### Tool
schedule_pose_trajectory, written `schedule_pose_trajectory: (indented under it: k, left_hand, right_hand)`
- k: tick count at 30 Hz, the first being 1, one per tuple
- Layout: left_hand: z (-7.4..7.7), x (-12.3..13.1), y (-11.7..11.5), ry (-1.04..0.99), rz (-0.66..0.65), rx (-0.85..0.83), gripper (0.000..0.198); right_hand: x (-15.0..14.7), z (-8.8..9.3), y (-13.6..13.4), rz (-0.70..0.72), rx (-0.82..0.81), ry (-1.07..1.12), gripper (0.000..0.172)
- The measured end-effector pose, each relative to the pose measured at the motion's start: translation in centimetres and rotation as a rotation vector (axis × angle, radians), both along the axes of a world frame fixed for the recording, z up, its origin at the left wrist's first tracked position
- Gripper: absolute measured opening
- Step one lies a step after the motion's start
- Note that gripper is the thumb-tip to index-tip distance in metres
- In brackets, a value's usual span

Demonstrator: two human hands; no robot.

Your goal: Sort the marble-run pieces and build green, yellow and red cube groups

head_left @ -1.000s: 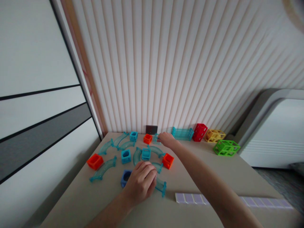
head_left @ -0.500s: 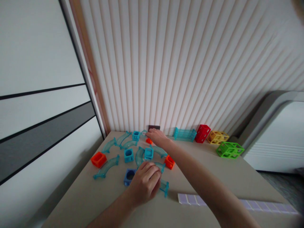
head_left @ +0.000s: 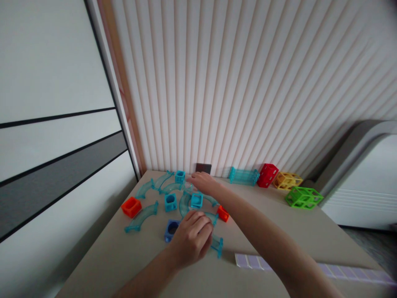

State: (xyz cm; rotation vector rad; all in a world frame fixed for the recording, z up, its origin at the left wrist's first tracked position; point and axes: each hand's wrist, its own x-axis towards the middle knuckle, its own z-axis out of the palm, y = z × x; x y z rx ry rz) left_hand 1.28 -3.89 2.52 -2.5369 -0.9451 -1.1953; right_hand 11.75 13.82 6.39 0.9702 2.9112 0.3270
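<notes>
While the left hand (head_left: 192, 236), fingers curled, covers part of a teal track (head_left: 218, 246), hiding whether its grip holds anything, the right hand (head_left: 203, 183) is at a small clear piece (head_left: 188, 188) behind a light-blue cube (head_left: 196, 200) on the surface (head_left: 297, 223); its grip's closure is unclear.

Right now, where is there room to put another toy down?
Bare table lies between the right forearm, green frame and purple strip. There's another patch between the left forearm and leftmost curved track. It's crowded beyond the left hand: light-blue cubes and clear tracks sit close.
</notes>
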Motion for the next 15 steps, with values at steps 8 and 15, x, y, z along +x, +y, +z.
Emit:
schedule_pose_trajectory:
  k: [8, 15]
  left_hand:
    - [0.0, 0.1, 0.1, -0.008, -0.004, -0.004, 0.018]
    - [-0.4, 0.2, 0.2, -0.014, -0.021, -0.013, 0.015]
  right_hand:
    - [10.1, 2.0, 2.4, -0.354, 0.169, 0.138, 0.033]
    - [18.6, -0.2, 2.5, -0.575, 0.185, 0.130, 0.033]
